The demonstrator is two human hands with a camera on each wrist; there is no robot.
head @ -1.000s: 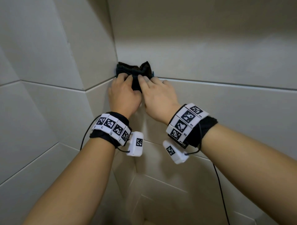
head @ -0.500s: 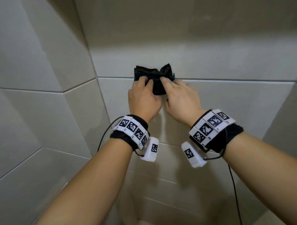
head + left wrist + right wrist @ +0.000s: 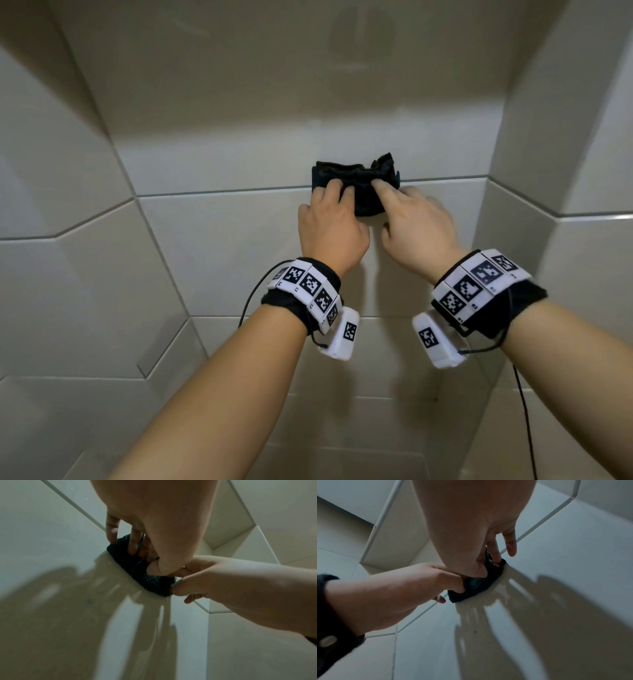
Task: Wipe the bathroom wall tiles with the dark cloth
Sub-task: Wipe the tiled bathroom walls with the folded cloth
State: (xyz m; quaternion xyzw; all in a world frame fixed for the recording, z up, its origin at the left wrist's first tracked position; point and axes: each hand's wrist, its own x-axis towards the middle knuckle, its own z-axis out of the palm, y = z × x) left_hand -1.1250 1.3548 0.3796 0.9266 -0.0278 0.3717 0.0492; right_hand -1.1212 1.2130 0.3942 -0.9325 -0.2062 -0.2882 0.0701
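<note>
The dark cloth is bunched against the pale back wall tiles, straddling a horizontal grout line. My left hand grips its left part and my right hand grips its right part, both pressing it to the wall. In the left wrist view the left hand has fingers over the cloth and the thumb pinching it from below. In the right wrist view the right hand pinches the cloth the same way, its little finger held straight and off the fabric.
Tiled side walls close the niche on the left and right. The right corner lies a short way from the cloth. A black cable hangs from the right wristband. Glossy tile below the hands shows their shadows.
Both hands have slid the cloth to the right along the grout line, from the left corner out across the back wall. Their grip on it looks the same.
</note>
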